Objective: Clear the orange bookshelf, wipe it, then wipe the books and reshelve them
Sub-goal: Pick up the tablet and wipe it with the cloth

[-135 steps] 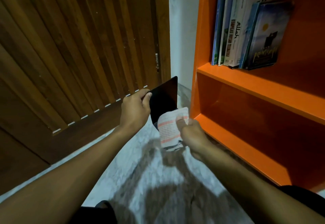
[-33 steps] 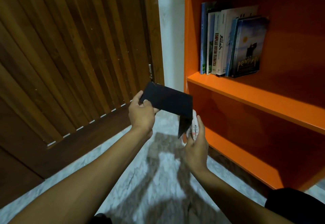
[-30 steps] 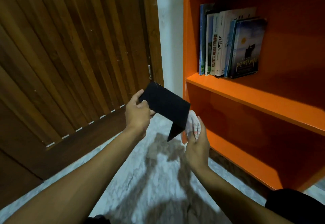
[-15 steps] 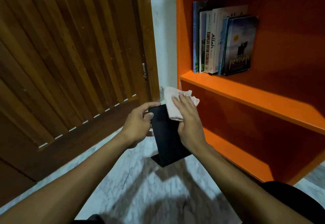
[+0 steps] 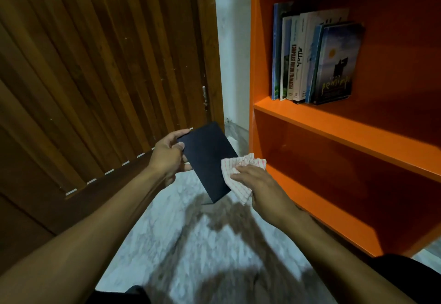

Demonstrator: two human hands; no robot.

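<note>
A black book is held tilted above the floor by my left hand, which grips its left edge. My right hand presses a white cloth with red checks against the book's lower right edge. The orange bookshelf stands to the right. On its upper visible shelf several books stand upright, the rightmost one with its blue cover facing out. The shelf below them holds nothing that I can see.
A brown slatted wooden door fills the left side. A strip of white wall lies between the door and the bookshelf. The floor is pale marble, crossed by the shadows of my arms.
The cloth has slid from the book's top edge down to its lower right side. The book has tilted so that its top leans to the left. Both hands still hold what they held.
</note>
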